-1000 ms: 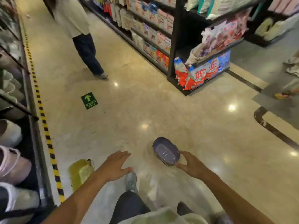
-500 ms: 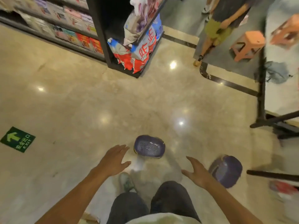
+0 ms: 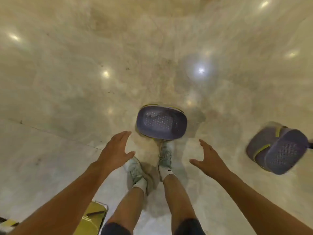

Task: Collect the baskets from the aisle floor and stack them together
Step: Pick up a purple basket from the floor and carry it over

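The nearer purple basket [image 3: 161, 122] lay on the polished floor [image 3: 67, 82] just ahead of the person's shoes [image 3: 165, 156], mouth tipped up toward the camera, perforated bottom visible inside and a yellow handle showing at its far rim. Its long axis ran left to right across the view. Both hands were empty with fingers spread: the left hand [image 3: 115, 150] hovered just short of the basket's near-left corner, the right hand [image 3: 209, 158] further back and off to the right, apart from the rim. The basket therefore lay forward and between the two hands, slightly nearer the left, and a two-handed grasp on its short ends looked the likely next move. A second purple basket [image 3: 277, 148], on its side with yellow handles showing, lay well apart toward the right edge of the floor, closer to the right arm. A yellow basket [image 3: 92, 217] sat near the floor's bottom edge beside the left leg.
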The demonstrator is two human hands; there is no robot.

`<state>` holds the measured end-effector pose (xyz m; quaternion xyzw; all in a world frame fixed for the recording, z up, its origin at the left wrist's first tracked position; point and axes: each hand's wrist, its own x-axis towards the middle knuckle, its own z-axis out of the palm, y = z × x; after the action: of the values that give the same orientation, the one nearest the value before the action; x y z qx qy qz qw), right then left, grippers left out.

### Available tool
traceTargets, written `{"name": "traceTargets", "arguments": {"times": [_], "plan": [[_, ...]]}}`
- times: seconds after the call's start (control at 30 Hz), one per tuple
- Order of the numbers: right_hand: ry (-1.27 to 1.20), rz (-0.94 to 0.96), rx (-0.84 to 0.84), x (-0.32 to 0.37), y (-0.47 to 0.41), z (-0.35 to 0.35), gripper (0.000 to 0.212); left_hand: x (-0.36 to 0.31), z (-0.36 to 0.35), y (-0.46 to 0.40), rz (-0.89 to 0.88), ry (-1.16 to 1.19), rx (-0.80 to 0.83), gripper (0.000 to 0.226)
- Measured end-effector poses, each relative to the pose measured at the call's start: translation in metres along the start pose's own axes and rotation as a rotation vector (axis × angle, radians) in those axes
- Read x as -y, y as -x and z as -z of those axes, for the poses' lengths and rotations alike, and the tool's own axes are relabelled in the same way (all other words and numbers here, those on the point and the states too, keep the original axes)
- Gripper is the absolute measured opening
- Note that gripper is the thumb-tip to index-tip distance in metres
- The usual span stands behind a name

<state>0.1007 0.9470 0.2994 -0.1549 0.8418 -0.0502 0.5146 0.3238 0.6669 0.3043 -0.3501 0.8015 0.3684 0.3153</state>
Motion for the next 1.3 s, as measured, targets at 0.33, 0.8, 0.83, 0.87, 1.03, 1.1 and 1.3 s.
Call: {"name": "traceTargets", "arguments": {"times": [0.33, 0.8, 0.83, 0.87, 1.03, 1.1, 1.3], "plan": [[-0.223, 0.103, -0.146, -0.052, -0.222, -0.125, 0.144, 0.104, -0.133, -0.218, 0.049, 0.078, -0.040, 0.125], [-0.558, 0.143, -0.059, -0.073, -0.234, -0.127, 0.119, 0.098, -0.131, -0.227, -0.140, 0.336, -0.064, 0.126], [-0.605, 0.140, -0.052, -0.068, -0.223, -0.117, 0.114, 0.090, -0.118, -0.217, -0.146, 0.335, -0.063, 0.127], [-0.627, 0.141, -0.050, -0.061, -0.209, -0.105, 0.111, 0.081, -0.103, -0.206, -0.160, 0.338, -0.063, 0.126], [-0.618, 0.234, -0.122, -0.020, -0.118, -0.029, 0.122, 0.020, -0.011, -0.130, -0.268, 0.394, -0.106, 0.115], [-0.640, 0.265, -0.175, -0.003, -0.071, 0.003, 0.120, -0.009, 0.029, -0.088, -0.308, 0.409, -0.142, 0.109], [-0.677, 0.357, -0.255, 0.050, 0.094, 0.088, 0.125, -0.072, 0.136, 0.057, -0.399, 0.406, -0.203, 0.114]]}}
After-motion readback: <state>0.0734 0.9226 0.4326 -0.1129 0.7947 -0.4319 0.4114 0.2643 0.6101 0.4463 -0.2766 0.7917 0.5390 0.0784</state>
